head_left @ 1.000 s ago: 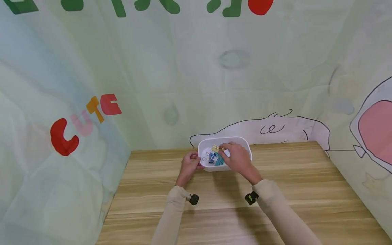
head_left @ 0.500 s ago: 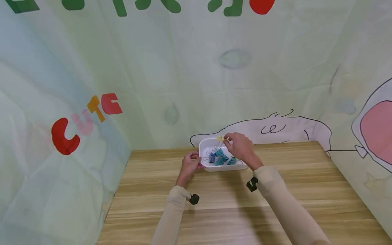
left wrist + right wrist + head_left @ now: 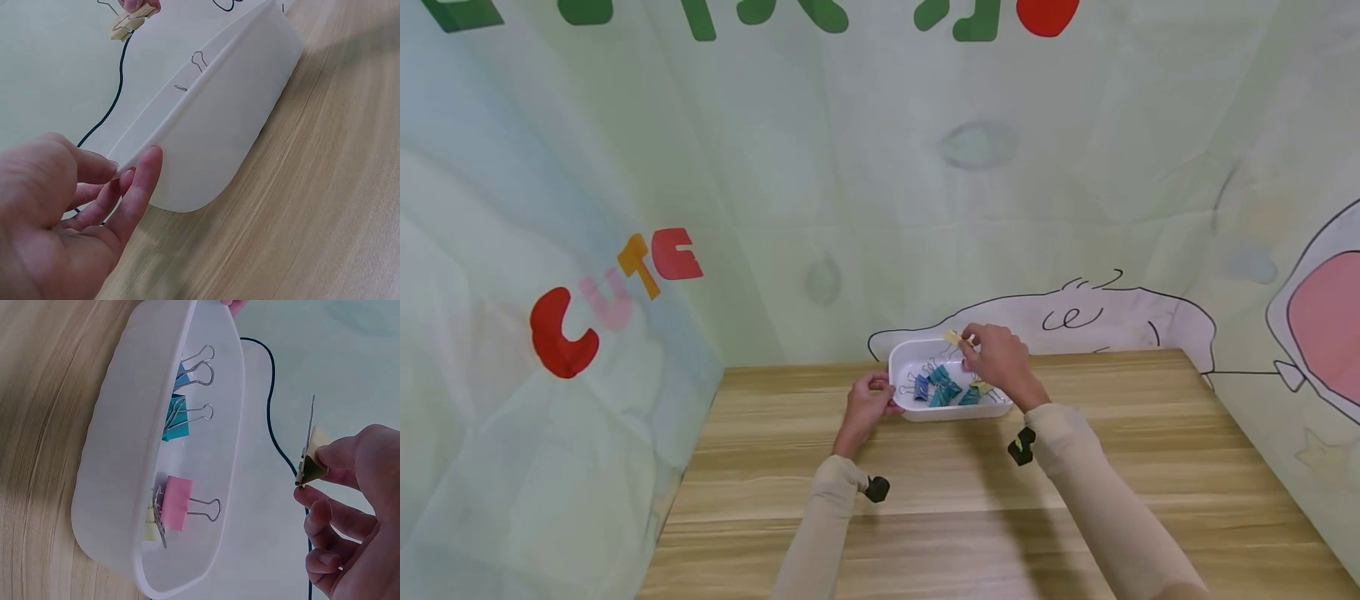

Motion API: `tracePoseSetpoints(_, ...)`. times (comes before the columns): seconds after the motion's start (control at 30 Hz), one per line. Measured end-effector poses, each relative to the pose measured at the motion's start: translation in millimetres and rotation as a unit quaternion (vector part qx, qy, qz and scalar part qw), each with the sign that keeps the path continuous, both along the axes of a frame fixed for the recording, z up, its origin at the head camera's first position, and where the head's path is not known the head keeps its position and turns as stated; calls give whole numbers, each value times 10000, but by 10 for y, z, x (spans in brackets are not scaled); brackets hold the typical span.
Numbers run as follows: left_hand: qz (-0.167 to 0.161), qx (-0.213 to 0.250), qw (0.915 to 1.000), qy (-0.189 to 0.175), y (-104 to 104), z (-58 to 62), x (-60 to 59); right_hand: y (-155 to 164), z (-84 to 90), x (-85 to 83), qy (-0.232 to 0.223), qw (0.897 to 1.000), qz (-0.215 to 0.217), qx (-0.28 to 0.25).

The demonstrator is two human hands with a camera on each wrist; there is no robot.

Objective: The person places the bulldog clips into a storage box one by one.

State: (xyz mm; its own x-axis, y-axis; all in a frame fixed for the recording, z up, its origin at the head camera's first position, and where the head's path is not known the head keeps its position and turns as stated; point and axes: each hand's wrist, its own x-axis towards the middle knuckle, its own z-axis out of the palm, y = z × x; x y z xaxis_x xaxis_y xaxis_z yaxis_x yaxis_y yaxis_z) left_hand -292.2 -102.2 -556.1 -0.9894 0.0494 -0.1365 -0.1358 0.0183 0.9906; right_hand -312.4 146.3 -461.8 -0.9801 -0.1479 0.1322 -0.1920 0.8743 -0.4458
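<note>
My left hand (image 3: 867,404) pinches the left end of a white plastic bin (image 3: 955,412); in the left wrist view its thumb and fingers are on the rim. Above the bin's far rim, my right hand (image 3: 1000,358) holds a yellow binder clip (image 3: 311,469) between thumb and fingers. Inside the bin lie a blue binder clip (image 3: 921,387), several teal binder clips (image 3: 945,392), a pink binder clip (image 3: 177,503) and another yellow binder clip (image 3: 981,387). The right hand hides part of the bin's right end in the head view.
The bin stands on a wood-grain table (image 3: 940,533) near its back edge. Behind it hangs a pale green printed cloth (image 3: 850,183), which also covers both sides. A black wrist camera (image 3: 1021,447) sits at the right sleeve, another at the left.
My right hand has risen from inside the bin toward its far rim, lifting the yellow binder clip. More clips in the bin now show. The left hand stays at the rim.
</note>
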Motion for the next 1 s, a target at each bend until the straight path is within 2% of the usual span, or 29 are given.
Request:
tracePoseSetpoints(0.17,-31,-119,9999,-18,6,0,10,26,-33,-8,22,10000,-55,4)
tracePoseSetpoints(0.43,63,-112,9999,68,19,10,14,41,-58,31,-115,9999,104,65)
tracePoseSetpoints(0.87,-2,-213,9998,24,-34,14,19,-28,53,106,131,9996,229,75)
tracePoseSetpoints(1.0,12,-474,9988,99,-68,25,20,-29,82,128,210,9994,260,124)
